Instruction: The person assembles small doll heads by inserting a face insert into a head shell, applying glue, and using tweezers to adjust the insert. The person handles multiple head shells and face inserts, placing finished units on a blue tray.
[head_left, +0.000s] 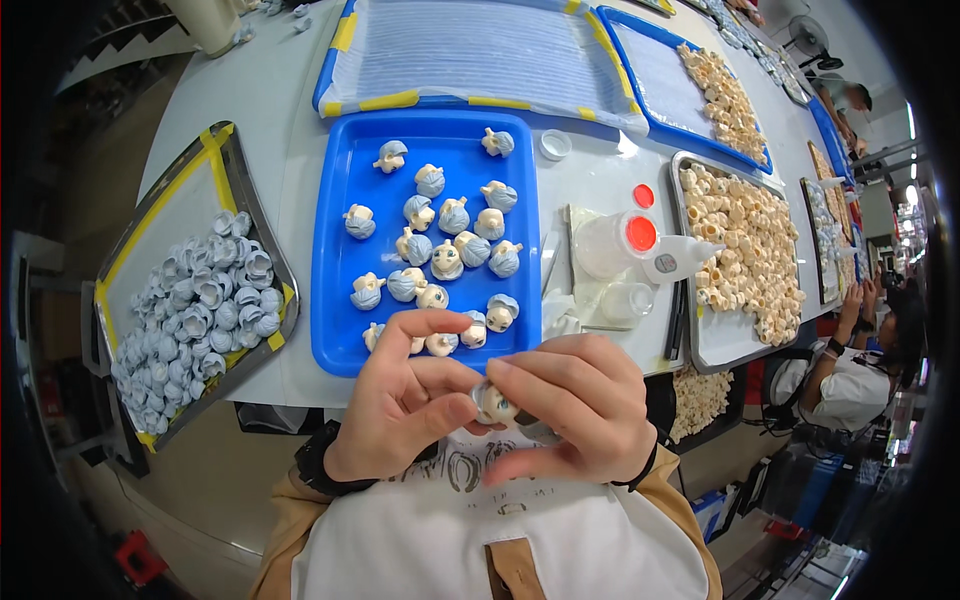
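A small doll head with a pale face and painted eyes is held between my two hands, close to my chest. The thumb and fingers of my left hand close round its left side, the index finger raised. My right hand grips it from the other side with bent fingertips. Something greyish shows below the right fingers, too hidden to name. Just beyond my hands lies a blue tray with several doll heads bearing light-blue hair pieces, scattered and turned various ways.
At left, a yellow-taped tray holds light-blue hair shells. At right, a metal tray holds cream hollow head pieces. Between stand plastic bottles, a small cup and a red cap. A paper-lined tray lies behind.
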